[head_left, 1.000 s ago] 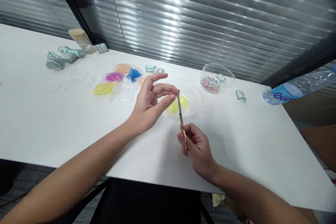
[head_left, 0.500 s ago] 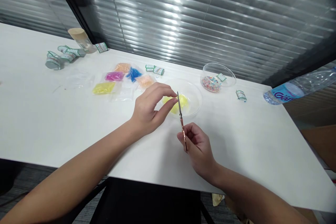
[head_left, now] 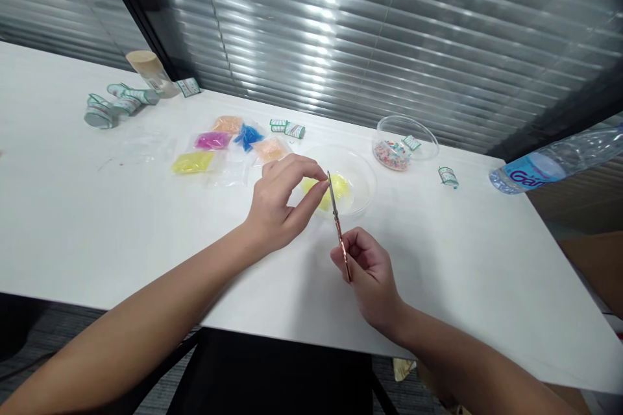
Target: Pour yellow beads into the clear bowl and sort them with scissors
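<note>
Scissors (head_left: 335,220) with copper-coloured handles are gripped in my right hand (head_left: 370,272), their blades pointing away from me. The blade tips meet the fingertips of my left hand (head_left: 287,201), whose thumb and forefinger are pinched together. Whatever sits in that pinch is too small to make out. Below the blades stands a clear round dish (head_left: 367,198) holding yellow bits (head_left: 339,189), partly hidden by my left hand. Just left of that hand lie small clear bags with orange (head_left: 269,150), blue (head_left: 248,137), magenta (head_left: 213,141) and yellow (head_left: 193,162) contents.
A second clear dish (head_left: 428,154) with multicoloured bits (head_left: 392,155) is at the back right, near a water bottle (head_left: 535,172). Green-and-white wrapped rolls (head_left: 127,104) and a beige-lidded jar (head_left: 152,74) stand back left. Blinds (head_left: 292,26) rise behind the white table (head_left: 160,227).
The scissors' handles and my right hand have shifted very slightly to the right. My left hand keeps its pinch at the blade tips, nearly unmoved.
</note>
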Available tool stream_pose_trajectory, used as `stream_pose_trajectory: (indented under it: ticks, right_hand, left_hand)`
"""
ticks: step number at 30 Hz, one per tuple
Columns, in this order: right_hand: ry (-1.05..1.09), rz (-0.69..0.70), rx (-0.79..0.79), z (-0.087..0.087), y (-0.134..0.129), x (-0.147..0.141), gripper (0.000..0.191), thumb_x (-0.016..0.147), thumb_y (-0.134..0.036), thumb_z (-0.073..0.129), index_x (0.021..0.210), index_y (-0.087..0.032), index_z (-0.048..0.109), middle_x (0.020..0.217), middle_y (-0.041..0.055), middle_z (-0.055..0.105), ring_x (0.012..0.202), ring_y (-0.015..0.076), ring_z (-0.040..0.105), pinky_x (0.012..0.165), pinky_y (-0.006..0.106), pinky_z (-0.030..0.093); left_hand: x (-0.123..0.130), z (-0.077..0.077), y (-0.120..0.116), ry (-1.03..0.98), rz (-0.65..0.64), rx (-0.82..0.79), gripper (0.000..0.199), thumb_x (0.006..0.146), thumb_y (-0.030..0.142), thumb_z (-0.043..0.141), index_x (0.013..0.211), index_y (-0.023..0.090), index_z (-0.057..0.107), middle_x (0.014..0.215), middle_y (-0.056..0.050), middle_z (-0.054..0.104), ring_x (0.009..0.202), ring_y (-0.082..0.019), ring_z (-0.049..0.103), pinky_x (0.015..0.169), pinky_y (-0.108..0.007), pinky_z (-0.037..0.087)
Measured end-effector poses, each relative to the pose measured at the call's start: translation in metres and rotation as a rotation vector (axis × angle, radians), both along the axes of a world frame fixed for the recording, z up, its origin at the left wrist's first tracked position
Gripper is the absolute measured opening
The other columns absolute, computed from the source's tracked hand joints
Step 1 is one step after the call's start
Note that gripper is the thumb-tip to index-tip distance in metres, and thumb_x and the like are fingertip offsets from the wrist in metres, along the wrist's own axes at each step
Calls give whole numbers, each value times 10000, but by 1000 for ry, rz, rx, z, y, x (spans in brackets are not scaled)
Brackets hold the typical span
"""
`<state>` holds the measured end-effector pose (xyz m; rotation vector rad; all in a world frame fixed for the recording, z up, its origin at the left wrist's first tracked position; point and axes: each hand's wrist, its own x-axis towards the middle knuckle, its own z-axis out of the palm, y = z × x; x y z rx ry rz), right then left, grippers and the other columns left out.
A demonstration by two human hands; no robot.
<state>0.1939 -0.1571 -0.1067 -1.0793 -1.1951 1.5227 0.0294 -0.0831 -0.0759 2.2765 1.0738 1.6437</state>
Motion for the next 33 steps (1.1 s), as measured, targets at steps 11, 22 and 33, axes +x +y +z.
stream_pose_trajectory:
  ticks: [11, 22, 33]
  right_hand:
    - [-6, -6, 14, 0, 0, 0, 296, 863, -343, 647, 725, -192, 434, 578, -68, 393, 520, 56, 324, 491, 193, 299]
    - [-41, -10, 4, -2, 0, 2, 294, 852, -363, 661, 738, -201, 443, 583, -57, 454, 516, 70, 373, 484, 211, 316]
    - [13, -4, 6, 0, 1, 0, 277, 854, -324, 653, 729, -194, 443, 585, -69, 429, 507, 51, 357, 505, 198, 350]
  left_hand:
    - [0, -3, 0, -40, -5, -80, 25, 902, 193, 562, 883, 203, 575, 833, -24, 659, 826, -161, 613, 766, -354, 461]
    - [2, -4, 0, -171, -94, -158, 46, 902, 224, 577, 866, 196, 577, 813, -25, 626, 789, -146, 585, 743, -324, 495]
    - [2, -2, -2, -286, -150, -315, 41, 895, 213, 604, 866, 184, 603, 834, -15, 624, 812, -120, 582, 777, -279, 496]
